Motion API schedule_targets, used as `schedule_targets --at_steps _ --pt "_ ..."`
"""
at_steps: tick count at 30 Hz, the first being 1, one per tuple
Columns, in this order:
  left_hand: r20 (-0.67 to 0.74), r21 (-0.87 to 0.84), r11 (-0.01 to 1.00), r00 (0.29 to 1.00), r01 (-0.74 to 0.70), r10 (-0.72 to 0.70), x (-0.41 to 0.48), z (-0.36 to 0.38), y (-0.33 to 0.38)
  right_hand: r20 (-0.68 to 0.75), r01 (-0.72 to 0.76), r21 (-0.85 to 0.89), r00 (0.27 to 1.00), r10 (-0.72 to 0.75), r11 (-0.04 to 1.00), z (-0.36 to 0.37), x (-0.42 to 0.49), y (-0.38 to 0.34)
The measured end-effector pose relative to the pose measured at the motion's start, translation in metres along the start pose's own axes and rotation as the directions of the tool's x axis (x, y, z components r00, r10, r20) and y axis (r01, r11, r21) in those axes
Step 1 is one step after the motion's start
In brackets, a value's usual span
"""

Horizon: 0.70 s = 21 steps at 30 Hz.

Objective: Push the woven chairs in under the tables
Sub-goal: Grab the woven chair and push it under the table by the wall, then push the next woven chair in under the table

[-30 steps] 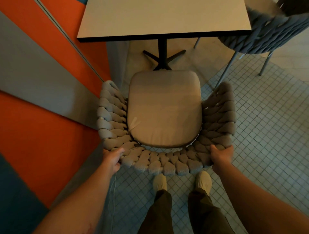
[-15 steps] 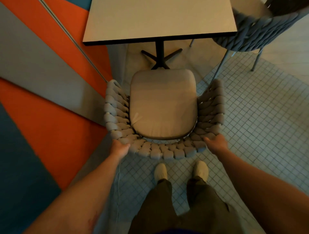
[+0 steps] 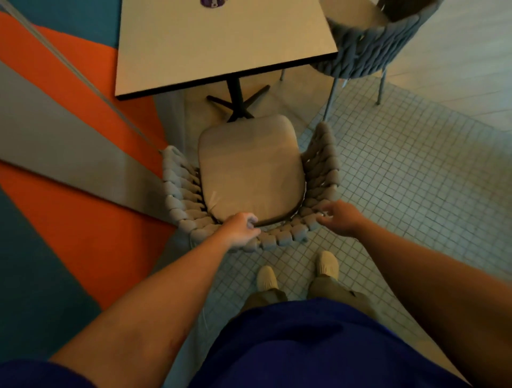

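A grey woven chair (image 3: 282,238) with a beige seat cushion (image 3: 249,177) stands in front of me, facing a square pale table (image 3: 221,41) on a black pedestal (image 3: 235,97). The front of the seat reaches the pedestal's foot, and the tabletop does not cover the seat. My left hand (image 3: 241,228) lies over the middle-left of the chair's back rim with its fingers loosely curled, not clasping it. My right hand (image 3: 340,217) hovers just above the right end of the back rim, fingers spread and holding nothing.
A second, darker woven chair (image 3: 368,49) stands at the table's right side. An orange, grey and teal wall (image 3: 69,138) runs close along the left of the chair. My feet (image 3: 327,266) stand on small floor tiles behind it. A purple object (image 3: 212,2) lies on the table's far edge.
The chair has slid forward towards the table's pedestal. Both hands have let go of the back corners; the left has shifted inward along the rim and the right has lifted with spread fingers.
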<state>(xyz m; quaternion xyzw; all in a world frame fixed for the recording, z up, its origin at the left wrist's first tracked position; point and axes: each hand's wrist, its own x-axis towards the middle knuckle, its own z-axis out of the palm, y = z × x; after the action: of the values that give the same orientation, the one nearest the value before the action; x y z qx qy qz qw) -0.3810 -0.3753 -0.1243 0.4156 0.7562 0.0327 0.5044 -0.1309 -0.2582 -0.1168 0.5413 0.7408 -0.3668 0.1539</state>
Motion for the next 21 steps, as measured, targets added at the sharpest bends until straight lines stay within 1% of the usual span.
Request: schedule_targets --at_steps 3,6,10,14,19,21 --pt "0.017 0.08 0.996 0.999 -0.034 0.032 0.009 -0.003 0.009 0.014 -0.057 0.025 0.998 0.057 0.998 0.001 -0.003 0.008" --pt "0.053 0.141 0.986 0.995 -0.09 0.083 0.02 -0.005 0.04 -0.014 -0.109 0.085 0.994 0.11 0.99 -0.005 -0.008 0.032" --pt "0.066 0.237 0.96 0.989 -0.148 0.136 0.028 0.007 0.082 -0.043 -0.131 0.146 0.989 0.138 0.981 -0.016 -0.015 0.062" --pt "0.08 0.294 0.94 0.984 -0.174 0.157 0.036 0.036 0.13 -0.05 -0.136 0.231 0.987 0.151 0.963 -0.028 -0.023 0.112" --pt "0.112 0.286 0.943 0.983 -0.171 0.144 0.048 0.097 0.194 -0.035 -0.154 0.302 0.984 0.172 0.941 -0.056 -0.036 0.199" --pt "0.121 0.286 0.945 0.984 -0.16 0.13 0.054 0.127 0.222 -0.035 -0.158 0.3 0.984 0.176 0.941 -0.072 -0.041 0.237"
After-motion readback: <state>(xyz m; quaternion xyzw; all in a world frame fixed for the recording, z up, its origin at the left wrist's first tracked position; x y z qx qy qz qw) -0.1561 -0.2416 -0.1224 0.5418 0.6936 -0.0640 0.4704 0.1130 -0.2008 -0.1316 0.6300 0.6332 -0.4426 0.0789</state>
